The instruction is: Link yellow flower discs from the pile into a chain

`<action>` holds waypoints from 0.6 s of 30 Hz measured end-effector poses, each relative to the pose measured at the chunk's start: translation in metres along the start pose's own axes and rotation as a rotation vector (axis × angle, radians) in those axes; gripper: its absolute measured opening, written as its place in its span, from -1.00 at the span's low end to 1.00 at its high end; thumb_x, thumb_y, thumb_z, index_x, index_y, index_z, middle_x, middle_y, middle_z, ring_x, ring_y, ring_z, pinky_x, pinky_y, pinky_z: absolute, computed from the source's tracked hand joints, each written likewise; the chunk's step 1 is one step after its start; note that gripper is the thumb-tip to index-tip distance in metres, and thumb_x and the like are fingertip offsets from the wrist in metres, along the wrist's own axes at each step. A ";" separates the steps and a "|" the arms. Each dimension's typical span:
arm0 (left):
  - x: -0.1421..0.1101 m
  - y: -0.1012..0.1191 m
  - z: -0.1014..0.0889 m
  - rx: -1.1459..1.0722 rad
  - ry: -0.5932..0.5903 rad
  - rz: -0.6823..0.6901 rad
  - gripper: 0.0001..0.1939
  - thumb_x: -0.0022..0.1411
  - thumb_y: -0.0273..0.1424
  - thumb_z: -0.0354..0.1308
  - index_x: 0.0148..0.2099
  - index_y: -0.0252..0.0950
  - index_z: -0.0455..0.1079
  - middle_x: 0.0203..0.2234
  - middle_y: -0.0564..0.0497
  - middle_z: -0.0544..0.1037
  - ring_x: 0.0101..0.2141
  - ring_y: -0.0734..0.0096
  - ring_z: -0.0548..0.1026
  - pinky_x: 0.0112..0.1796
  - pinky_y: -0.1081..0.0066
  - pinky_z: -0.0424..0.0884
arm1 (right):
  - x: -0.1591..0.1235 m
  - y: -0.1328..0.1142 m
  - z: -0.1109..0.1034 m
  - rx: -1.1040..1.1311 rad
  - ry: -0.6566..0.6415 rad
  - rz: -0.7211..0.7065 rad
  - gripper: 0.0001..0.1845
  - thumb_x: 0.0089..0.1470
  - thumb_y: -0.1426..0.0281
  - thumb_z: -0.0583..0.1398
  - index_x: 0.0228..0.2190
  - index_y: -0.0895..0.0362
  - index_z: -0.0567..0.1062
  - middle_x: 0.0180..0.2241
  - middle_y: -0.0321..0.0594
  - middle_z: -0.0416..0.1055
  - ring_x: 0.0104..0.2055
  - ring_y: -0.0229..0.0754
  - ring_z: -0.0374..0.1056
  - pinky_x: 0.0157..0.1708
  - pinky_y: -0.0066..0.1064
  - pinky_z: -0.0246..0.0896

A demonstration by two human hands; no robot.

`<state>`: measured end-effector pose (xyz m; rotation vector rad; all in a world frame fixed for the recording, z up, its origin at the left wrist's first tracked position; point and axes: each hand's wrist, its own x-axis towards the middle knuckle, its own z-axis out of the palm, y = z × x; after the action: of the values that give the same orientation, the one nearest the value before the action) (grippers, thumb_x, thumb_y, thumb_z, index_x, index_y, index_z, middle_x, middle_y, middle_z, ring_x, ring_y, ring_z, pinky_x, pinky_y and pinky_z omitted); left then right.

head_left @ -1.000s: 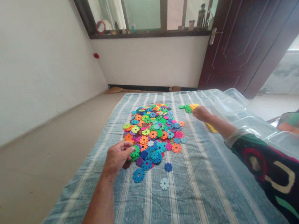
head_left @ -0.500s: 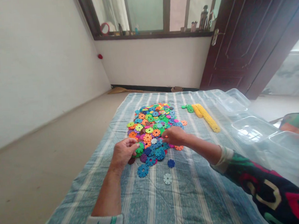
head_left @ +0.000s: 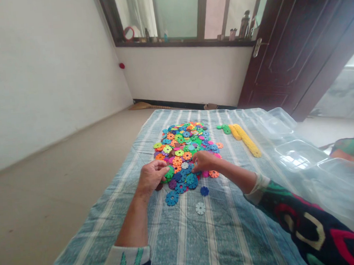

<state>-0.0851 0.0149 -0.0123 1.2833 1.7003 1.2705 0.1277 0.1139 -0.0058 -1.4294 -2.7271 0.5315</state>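
A heap of colourful snowflake-shaped plastic discs lies on a blue striped cloth. My left hand rests at the heap's near left edge, fingers curled round several green discs. At the heap's near right side, my right hand is pinched among the discs; what its fingertips hold is hidden. A loose blue disc, a small dark blue one and a pale one lie just in front of the heap.
A joined yellow row of discs with a few green ones lies at the far right of the cloth. Clear plastic containers stand along the right edge. A dark door and a window sill are behind.
My right hand left the yellow row at the far right and came back to the heap's near right side. My left hand has stayed at the heap with the green discs.
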 end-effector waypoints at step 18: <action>0.003 -0.007 -0.001 0.016 -0.017 0.011 -0.67 -0.17 -0.24 0.27 -0.34 -0.33 0.40 -0.65 0.12 0.47 -0.69 0.50 0.37 -0.64 0.50 0.26 | 0.008 0.009 0.006 0.060 0.134 0.065 -0.78 -0.02 0.34 0.25 -0.28 0.07 0.63 -0.27 -0.23 0.55 -0.21 -0.16 0.42 -0.34 -0.49 0.16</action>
<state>-0.0889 0.0173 -0.0182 1.3105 1.6972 1.2507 0.1291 0.1232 -0.0151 -1.4867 -2.5486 0.4958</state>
